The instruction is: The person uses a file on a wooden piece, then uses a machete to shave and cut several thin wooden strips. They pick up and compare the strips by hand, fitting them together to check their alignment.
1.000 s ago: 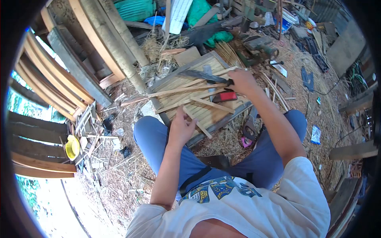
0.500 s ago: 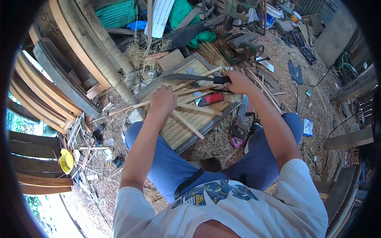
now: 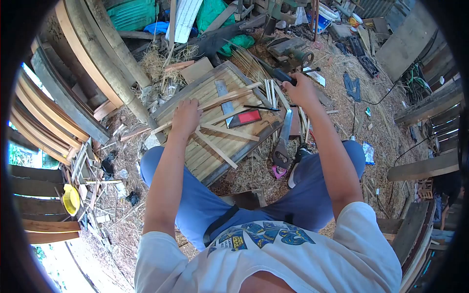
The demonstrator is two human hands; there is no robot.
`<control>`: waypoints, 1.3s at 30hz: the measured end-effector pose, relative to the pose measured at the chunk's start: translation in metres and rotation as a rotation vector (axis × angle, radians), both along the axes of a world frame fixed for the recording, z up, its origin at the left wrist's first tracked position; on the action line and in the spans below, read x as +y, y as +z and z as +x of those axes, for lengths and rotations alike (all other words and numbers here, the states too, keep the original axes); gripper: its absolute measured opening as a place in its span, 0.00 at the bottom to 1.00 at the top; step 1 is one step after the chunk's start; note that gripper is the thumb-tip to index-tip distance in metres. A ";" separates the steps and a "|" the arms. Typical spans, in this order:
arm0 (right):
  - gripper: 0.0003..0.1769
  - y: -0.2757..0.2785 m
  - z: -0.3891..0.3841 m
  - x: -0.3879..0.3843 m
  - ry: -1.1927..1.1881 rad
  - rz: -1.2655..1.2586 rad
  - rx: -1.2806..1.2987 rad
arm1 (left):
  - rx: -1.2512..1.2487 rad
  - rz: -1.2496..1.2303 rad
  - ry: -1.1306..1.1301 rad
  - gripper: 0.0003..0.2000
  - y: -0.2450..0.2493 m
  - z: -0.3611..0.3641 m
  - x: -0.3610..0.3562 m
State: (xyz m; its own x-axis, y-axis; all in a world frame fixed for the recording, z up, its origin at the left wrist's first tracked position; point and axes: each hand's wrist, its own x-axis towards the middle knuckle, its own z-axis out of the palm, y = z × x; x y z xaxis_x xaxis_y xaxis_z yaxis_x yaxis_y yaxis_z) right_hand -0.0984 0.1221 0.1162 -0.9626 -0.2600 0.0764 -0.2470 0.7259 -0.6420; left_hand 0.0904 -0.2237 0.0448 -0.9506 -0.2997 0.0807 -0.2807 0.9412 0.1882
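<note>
My right hand (image 3: 300, 91) is closed around the black handle (image 3: 282, 74) of a large knife. Its dark blade points up and away to the left, partly lost against the clutter. With bent fingers, my left hand (image 3: 186, 117) grips a thin wooden strip (image 3: 229, 96) that lies slantwise over a slatted wooden board (image 3: 195, 163). Around it on the board are loose strips (image 3: 220, 150), a metal ruler (image 3: 223, 93), a red and black block-shaped object (image 3: 245, 117) and a thin black stick-like piece (image 3: 261, 108).
A handsaw (image 3: 282, 146) leans by the board's right edge, near my foot. Behind the board stands a green metal vise-like machine (image 3: 293, 53). Long curved-looking planks (image 3: 93, 58) rise at the left, beside a yellow bowl (image 3: 71, 199). Shavings and scraps cover the ground.
The knife in my right hand has gone from lying across above the strips to the board's far right, its blade swung away from me. My left hand stays on the strip. The view has shifted slightly.
</note>
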 end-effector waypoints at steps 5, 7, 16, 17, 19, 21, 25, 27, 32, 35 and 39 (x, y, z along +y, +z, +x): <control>0.27 -0.014 -0.008 -0.001 -0.035 0.000 0.010 | 0.163 -0.117 0.158 0.13 0.015 0.003 -0.015; 0.27 -0.002 0.005 -0.005 -0.051 0.065 0.059 | 0.233 -0.060 0.277 0.12 0.031 0.009 -0.026; 0.16 -0.051 0.002 -0.064 0.392 0.035 0.468 | 1.012 0.082 0.432 0.16 0.080 0.041 -0.044; 0.16 -0.055 0.004 -0.075 0.453 0.012 0.492 | 1.060 0.041 0.421 0.17 0.076 0.040 -0.050; 0.18 -0.068 0.004 -0.095 0.524 -0.038 0.498 | 1.109 0.116 0.416 0.18 0.082 0.047 -0.049; 0.19 -0.077 0.003 -0.111 0.589 -0.049 0.487 | 1.113 0.348 0.421 0.19 0.087 0.051 -0.042; 0.19 -0.075 0.004 -0.125 0.676 0.037 0.280 | 1.160 0.554 0.330 0.18 0.085 0.053 -0.046; 0.19 -0.066 0.016 -0.127 0.705 0.027 0.352 | 1.169 0.782 0.301 0.17 0.084 0.052 -0.045; 0.18 -0.045 0.056 -0.135 1.058 0.146 0.349 | 1.043 1.350 0.294 0.17 0.089 0.044 -0.036; 0.15 -0.062 0.065 -0.144 1.104 0.190 0.240 | 0.968 1.507 0.236 0.19 0.088 0.046 -0.036; 0.11 -0.069 0.059 -0.149 1.035 0.052 0.289 | 0.977 1.649 0.183 0.23 0.092 0.048 -0.033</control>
